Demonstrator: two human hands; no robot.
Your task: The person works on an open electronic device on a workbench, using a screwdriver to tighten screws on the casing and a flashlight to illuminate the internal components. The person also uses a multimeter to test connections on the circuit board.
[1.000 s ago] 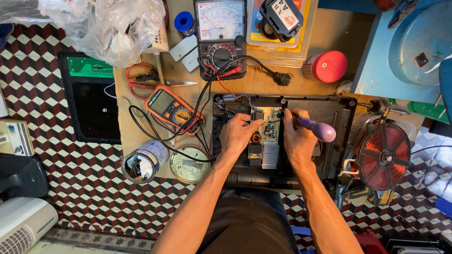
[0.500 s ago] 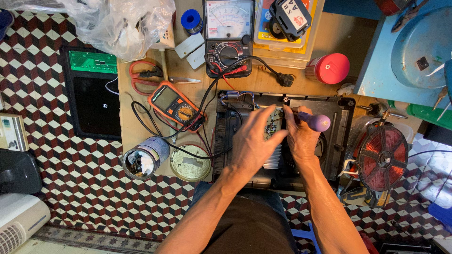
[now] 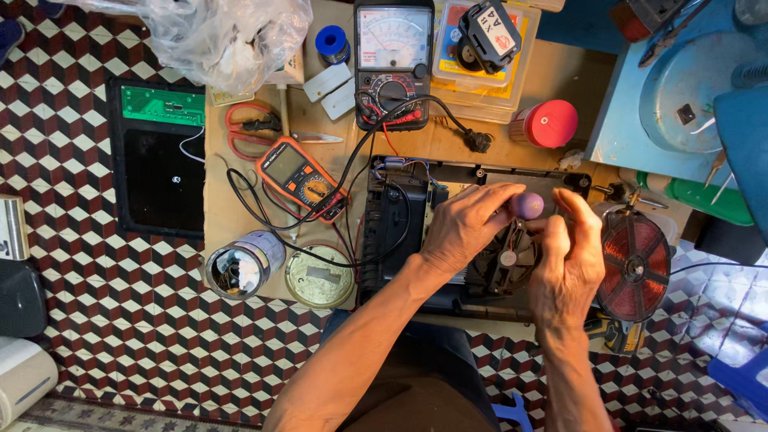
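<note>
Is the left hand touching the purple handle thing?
Touching. The head view shows the left hand with its fingertips laid right against the purple handle, no gap between them.

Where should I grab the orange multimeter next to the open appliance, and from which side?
Probably across the long sides of the orange multimeter, near its display end, coming straight down from above. It lies flat and face up, tilted diagonally on the cardboard. Its black leads trail from the lower end, so keep the grip clear of them.
</note>
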